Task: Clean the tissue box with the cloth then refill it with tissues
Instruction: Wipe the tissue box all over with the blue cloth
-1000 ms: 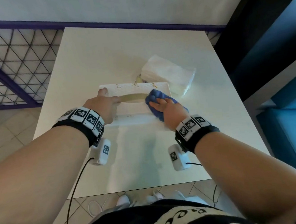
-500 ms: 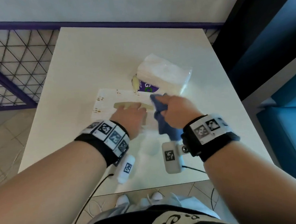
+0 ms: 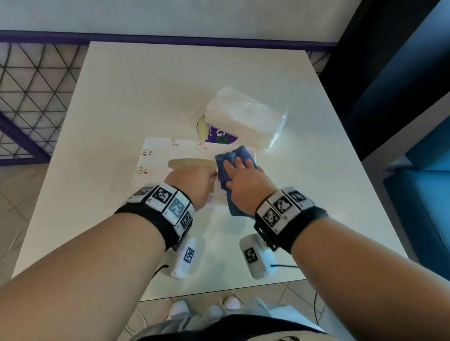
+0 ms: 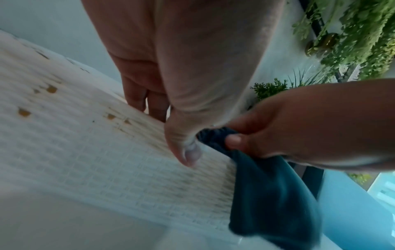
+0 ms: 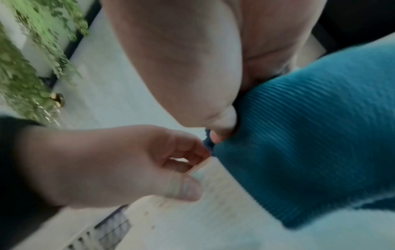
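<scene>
The white tissue box (image 3: 162, 154), flecked with gold and cut with an oval slot, lies on the white table (image 3: 154, 81). My left hand (image 3: 192, 184) grips its near edge by the slot, thumb on the near face (image 4: 186, 143) and fingers curled over the rim. The blue cloth (image 3: 240, 153) covers the box's right end, and my right hand (image 3: 244, 179) holds it there, thumb pinching a fold while the fingers lie on top. In the right wrist view the cloth (image 5: 310, 135) fills the right side. A plastic pack of white tissues (image 3: 246, 116) lies just behind the box.
A purple-framed wire grille (image 3: 6, 109) stands to the table's left and blue seating (image 3: 444, 176) to its right. A white wall (image 3: 202, 7) runs behind. The table's near edge (image 3: 229, 288) is close to my body.
My left hand has shifted from the box's left end to its near edge by the slot. My right hand has lifted the cloth and set it back on the box's right end.
</scene>
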`<state>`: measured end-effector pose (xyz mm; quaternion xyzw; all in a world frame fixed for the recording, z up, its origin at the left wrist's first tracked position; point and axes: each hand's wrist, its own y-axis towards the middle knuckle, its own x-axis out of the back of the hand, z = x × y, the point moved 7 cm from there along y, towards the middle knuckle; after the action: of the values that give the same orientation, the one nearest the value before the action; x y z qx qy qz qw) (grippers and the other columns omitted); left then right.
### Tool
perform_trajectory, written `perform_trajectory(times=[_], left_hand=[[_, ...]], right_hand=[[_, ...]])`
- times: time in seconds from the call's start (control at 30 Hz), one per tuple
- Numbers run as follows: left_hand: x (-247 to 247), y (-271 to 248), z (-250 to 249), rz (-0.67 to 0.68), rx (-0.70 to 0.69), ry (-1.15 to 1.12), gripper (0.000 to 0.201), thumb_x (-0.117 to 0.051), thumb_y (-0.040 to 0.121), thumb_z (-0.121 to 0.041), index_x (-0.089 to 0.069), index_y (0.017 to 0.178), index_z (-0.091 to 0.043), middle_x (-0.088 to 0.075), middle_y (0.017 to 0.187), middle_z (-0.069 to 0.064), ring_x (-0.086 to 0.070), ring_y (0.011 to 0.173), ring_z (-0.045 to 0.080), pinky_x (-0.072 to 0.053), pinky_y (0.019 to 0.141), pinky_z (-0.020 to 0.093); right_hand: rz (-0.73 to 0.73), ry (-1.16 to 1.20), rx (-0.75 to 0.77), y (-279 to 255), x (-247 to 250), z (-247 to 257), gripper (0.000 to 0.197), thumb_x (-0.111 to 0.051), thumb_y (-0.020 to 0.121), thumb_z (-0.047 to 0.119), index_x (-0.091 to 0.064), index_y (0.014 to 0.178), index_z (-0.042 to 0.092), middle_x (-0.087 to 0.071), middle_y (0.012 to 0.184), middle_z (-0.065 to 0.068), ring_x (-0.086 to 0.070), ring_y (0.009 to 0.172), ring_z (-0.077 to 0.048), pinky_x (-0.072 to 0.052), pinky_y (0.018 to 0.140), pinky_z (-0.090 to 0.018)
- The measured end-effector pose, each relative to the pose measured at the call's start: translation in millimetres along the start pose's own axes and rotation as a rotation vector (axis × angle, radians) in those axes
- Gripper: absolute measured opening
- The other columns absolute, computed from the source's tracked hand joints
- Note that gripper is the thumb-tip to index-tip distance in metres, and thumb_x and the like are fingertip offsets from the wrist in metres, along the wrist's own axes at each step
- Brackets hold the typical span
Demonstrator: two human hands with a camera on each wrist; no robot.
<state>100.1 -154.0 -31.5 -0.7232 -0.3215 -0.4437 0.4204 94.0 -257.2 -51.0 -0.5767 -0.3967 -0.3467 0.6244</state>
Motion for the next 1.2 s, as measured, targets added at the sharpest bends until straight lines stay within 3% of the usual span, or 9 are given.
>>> perform_trajectory(times=[0.1, 0.23, 0.3, 0.53, 0.67, 0.77, 0.9, 1.0, 1.2], left_hand=[[-1.1, -2.0, 0.8, -0.032, 0.013, -0.032, 0.033, -0.062, 0.085, -0.013, -0.056, 0.117, -0.015, -0.064, 0.106, 0.009, -0.062, 0.094, 0.033, -0.045, 0.072, 0.035], [-0.5, -1.1, -0.5, -0.018, 0.020, 0.000, 0.023, -0.056, 0.084, -0.008, -0.055, 0.107, -0.010, -0.062, 0.101, 0.010, -0.063, 0.092, 0.035, -0.052, 0.075, 0.040], [0.9, -1.4, -1.4, 0.003, 0.020, 0.011, 0.016, -0.056, 0.086, -0.011, -0.053, 0.101, -0.012, -0.064, 0.098, 0.008, -0.064, 0.089, 0.033, -0.051, 0.071, 0.037], [2.1, -2.5, 1.6, -0.010, 0.020, -0.014, 0.038, -0.066, 0.083, -0.017, -0.057, 0.119, -0.022, -0.066, 0.107, 0.005, -0.063, 0.096, 0.031, -0.049, 0.075, 0.035], [2.3, -2.4, 0.6, 0.016, 0.020, -0.003, 0.022, -0.063, 0.083, -0.014, -0.056, 0.104, -0.016, -0.064, 0.101, 0.006, -0.062, 0.090, 0.029, -0.042, 0.065, 0.031], [3.4, -4.4, 1.5, 0.002, 0.016, -0.002, 0.021, -0.064, 0.083, -0.017, -0.055, 0.102, -0.019, -0.063, 0.095, 0.004, -0.063, 0.088, 0.030, -0.042, 0.065, 0.031], [2.3, -7.6, 4.4, -0.009, 0.013, -0.058, 0.044, -0.065, 0.086, -0.020, -0.052, 0.127, -0.028, -0.064, 0.112, 0.005, -0.062, 0.099, 0.030, -0.047, 0.078, 0.033], [2.3, -9.8, 1.6, 0.035, -0.030, -0.050, 0.055, -0.066, 0.086, -0.018, -0.047, 0.137, -0.027, -0.059, 0.129, 0.005, -0.058, 0.114, 0.029, -0.045, 0.088, 0.033], [9.6, -18.2, 6.2, 0.220, -0.130, 0.168, 0.060, -0.051, 0.091, -0.002, -0.041, 0.140, -0.034, -0.026, 0.157, 0.004, -0.035, 0.140, 0.024, -0.032, 0.110, 0.033]], right_hand=[[-0.018, -0.001, 0.020, 2.2, 1.1, -4.0, 0.064, -0.040, 0.098, 0.025, -0.008, 0.153, 0.016, -0.011, 0.160, -0.009, -0.014, 0.145, -0.031, -0.028, 0.111, -0.044], [-0.101, 0.095, -0.057, 26.2, 29.1, -8.9, 0.065, -0.040, 0.098, 0.024, -0.005, 0.153, 0.023, -0.007, 0.161, -0.005, -0.011, 0.146, -0.031, -0.021, 0.116, -0.046], [-0.080, 0.095, -0.080, 27.6, 28.9, -5.1, 0.066, -0.041, 0.098, 0.024, -0.005, 0.153, 0.021, -0.008, 0.161, -0.007, -0.010, 0.146, -0.032, -0.020, 0.118, -0.046], [-0.028, 0.082, -0.084, 8.6, 6.7, 2.0, 0.069, -0.044, 0.097, 0.026, -0.004, 0.153, 0.018, -0.005, 0.160, -0.008, -0.009, 0.146, -0.032, -0.024, 0.115, -0.045], [-0.093, 0.160, -0.077, 24.7, 24.4, -5.7, 0.067, -0.040, 0.097, 0.024, -0.003, 0.152, 0.028, 0.001, 0.162, -0.002, 0.000, 0.148, -0.032, -0.014, 0.119, -0.049], [-0.028, 0.109, -0.034, 17.9, 20.1, -4.5, 0.064, -0.038, 0.100, 0.023, -0.004, 0.153, 0.026, 0.001, 0.162, -0.001, 0.001, 0.148, -0.031, -0.019, 0.118, -0.049], [-0.022, 0.139, 0.057, -13.2, 12.5, -3.6, 0.053, -0.043, 0.097, 0.018, -0.032, 0.148, 0.025, -0.027, 0.156, -0.005, -0.027, 0.143, -0.030, -0.033, 0.109, -0.041], [-0.085, 0.305, 0.018, -41.0, 22.5, -15.3, 0.043, -0.049, 0.093, 0.013, -0.057, 0.133, 0.026, -0.057, 0.134, -0.004, -0.053, 0.123, -0.025, -0.042, 0.098, -0.031], [-0.242, 0.493, -0.175, -65.8, 68.3, -74.6, 0.029, -0.053, 0.089, 0.007, -0.070, 0.112, 0.011, -0.069, 0.111, -0.011, -0.062, 0.106, -0.030, -0.047, 0.084, -0.030]])
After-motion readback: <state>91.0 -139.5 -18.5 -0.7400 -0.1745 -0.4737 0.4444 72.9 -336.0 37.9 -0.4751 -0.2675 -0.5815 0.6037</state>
